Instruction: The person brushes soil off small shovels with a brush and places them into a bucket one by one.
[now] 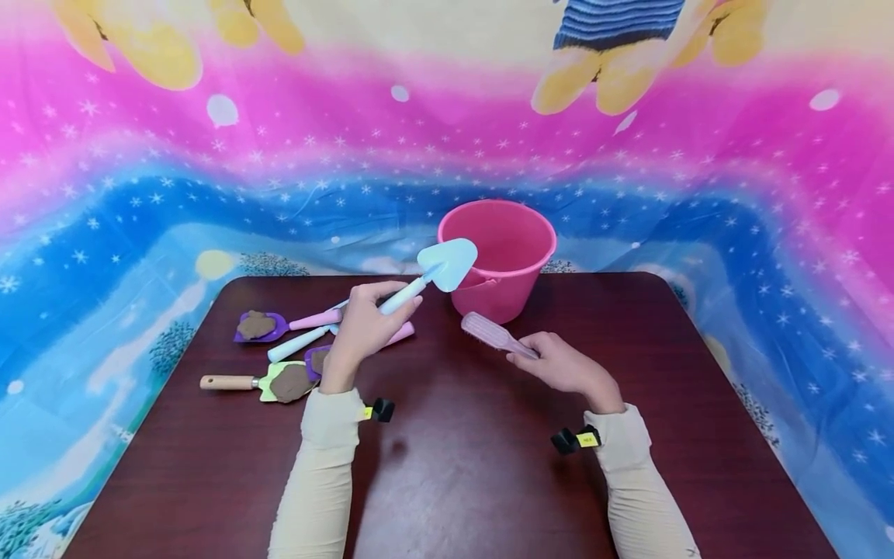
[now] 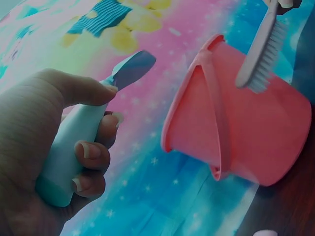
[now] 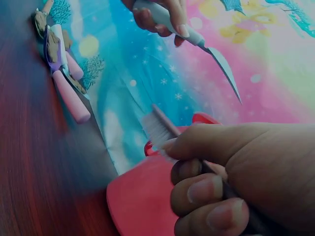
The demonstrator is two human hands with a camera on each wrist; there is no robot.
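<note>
My left hand point(image 1: 372, 320) grips a pale blue hand trowel point(image 1: 450, 264) by its handle, the blade raised and overlapping the bucket's left rim in the head view. In the left wrist view the fingers point(image 2: 91, 152) curl round the trowel handle point(image 2: 74, 147). My right hand point(image 1: 562, 363) holds a pinkish scrubbing brush point(image 1: 487, 331) by its handle. White bristles point(image 2: 268, 59) show on the brush's underside in the left wrist view. A pink bucket point(image 1: 499, 299) stands upright at the back of the table, just beyond the brush.
Left on the dark wooden table point(image 1: 447, 481) lie several small shovels, among them a purple scoop point(image 1: 279, 326) and a green one point(image 1: 268, 386), both with brown clumps point(image 1: 289, 383) on them. A patterned cloth point(image 1: 335, 210) hangs behind the table.
</note>
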